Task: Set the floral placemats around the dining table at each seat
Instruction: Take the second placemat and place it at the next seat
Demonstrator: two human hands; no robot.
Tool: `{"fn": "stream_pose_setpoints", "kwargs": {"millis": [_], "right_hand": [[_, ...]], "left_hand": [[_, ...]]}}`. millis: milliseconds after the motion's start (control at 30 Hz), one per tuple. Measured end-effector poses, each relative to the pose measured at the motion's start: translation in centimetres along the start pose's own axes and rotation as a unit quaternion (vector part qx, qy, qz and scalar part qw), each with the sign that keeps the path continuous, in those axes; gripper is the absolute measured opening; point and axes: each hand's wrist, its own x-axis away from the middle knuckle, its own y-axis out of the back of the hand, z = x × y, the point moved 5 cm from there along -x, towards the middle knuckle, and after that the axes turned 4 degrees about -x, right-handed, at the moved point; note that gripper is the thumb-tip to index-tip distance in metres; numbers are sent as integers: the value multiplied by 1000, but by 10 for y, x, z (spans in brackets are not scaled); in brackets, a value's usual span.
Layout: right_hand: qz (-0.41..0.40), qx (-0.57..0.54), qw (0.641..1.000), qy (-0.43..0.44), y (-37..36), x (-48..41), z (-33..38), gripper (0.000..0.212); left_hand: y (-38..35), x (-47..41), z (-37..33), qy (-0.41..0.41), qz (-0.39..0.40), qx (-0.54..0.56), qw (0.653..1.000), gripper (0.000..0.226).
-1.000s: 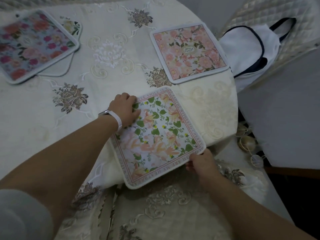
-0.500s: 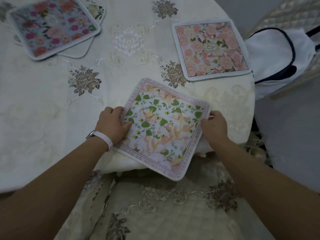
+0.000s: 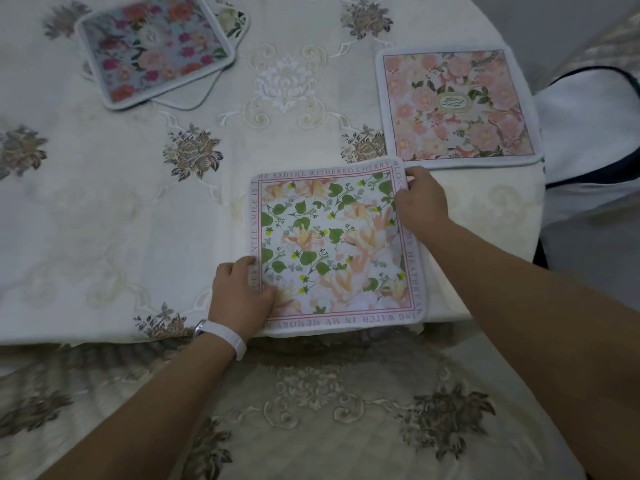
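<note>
A square placemat with green leaves and peach flowers [image 3: 332, 244] lies flat at the table's near edge, squared to it. My left hand [image 3: 240, 296] holds its near left corner, thumb on top. My right hand [image 3: 420, 199] pinches its far right corner. A pink floral placemat [image 3: 457, 105] lies at the right side of the table. At the far left a blue-grey placemat with red and pink flowers [image 3: 152, 50] sits on top of another placemat [image 3: 232, 20], of which only a corner shows.
The table [image 3: 104, 209] wears a cream embroidered cloth that hangs over the near edge. A white bag with dark trim [image 3: 588, 133] rests on a chair at the right. A white band is on my left wrist.
The green-leaf placemat has turned from a tilted, overhanging position to lie square on the table. My right hand went from its near edge up to the far right corner.
</note>
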Motion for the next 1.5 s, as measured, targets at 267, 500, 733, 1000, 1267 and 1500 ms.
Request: {"fn": "stream_pose_setpoints", "kwargs": {"millis": [267,500,733,1000,1267,1500], "right_hand": [[72,124,990,11,4,47,-18,50],[145,224,956,124,13,127,-42,59],[199,259,937,119,7,164,-71,96],[203,244,939,133,-5,161,-63,92],[191,248,939,145,-17,158,-55,91],[189,243,941,139,-15,155,-57,96]], "left_hand": [[5,26,9,-111,-2,-115,987,63],[6,39,9,-172,63,-177,967,88],[5,39,12,-181,72,-185,963,94],[14,33,24,-168,66,-143,973,86],[23,23,34,-142,74,-160,974,87],[20,22,39,-144,58,-159,975,89]]}}
